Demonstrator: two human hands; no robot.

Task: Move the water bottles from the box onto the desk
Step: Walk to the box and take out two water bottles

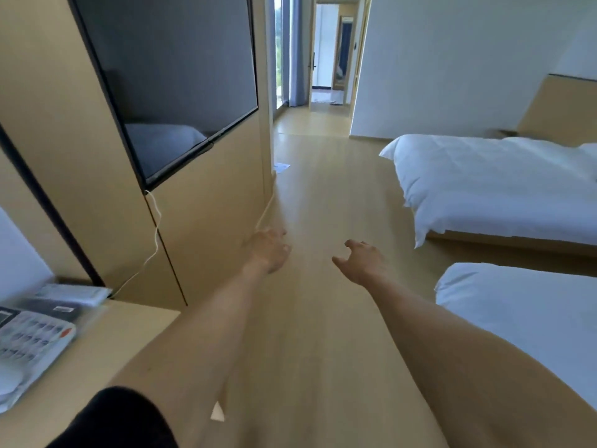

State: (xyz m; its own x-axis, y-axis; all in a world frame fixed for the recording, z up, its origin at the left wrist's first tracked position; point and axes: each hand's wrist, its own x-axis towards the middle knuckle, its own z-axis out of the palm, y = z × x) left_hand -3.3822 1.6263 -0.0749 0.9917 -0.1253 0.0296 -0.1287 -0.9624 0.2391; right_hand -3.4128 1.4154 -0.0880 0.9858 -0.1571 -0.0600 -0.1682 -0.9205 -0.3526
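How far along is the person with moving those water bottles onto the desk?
Nothing looks done yet. The desk at the lower left shows a telephone and some folded items, but no bottles, though only part of it is in view. The left hand and right hand reach out over the wooden floor, both holding nothing. No box or bottles are in view, so the whole job appears to remain.

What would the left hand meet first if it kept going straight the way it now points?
Likely nothing soon: the left hand points down the bare wooden floor beside the TV cabinet. The white cable lies just left of that line; depth is unclear.
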